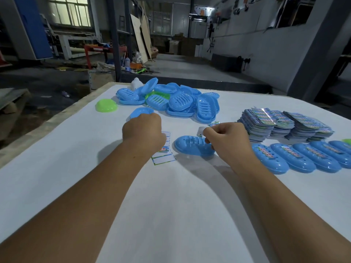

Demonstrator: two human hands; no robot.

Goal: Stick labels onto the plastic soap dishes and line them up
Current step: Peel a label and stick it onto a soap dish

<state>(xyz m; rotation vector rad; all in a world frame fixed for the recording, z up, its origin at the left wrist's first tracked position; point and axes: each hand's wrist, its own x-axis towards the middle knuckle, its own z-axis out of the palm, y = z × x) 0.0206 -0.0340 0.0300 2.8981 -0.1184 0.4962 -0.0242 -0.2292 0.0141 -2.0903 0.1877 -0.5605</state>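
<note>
Blue soap dish [191, 146] at counter [171, 205] centre, long axis left-right, slotted side up. Right hand [227, 138] curled at its right end, pinching a label [214, 124]. Left hand [143, 132] fisted over label sheet [163, 158]; what it holds, cannot tell. Labelled dishes [303, 156] lined right; unlabelled pile [171, 100] far.

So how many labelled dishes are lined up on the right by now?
4 fully seen, side by side in a row at the right: the nearest labelled dish, the second, the third, the fourth. More may continue past the frame edge.
</note>
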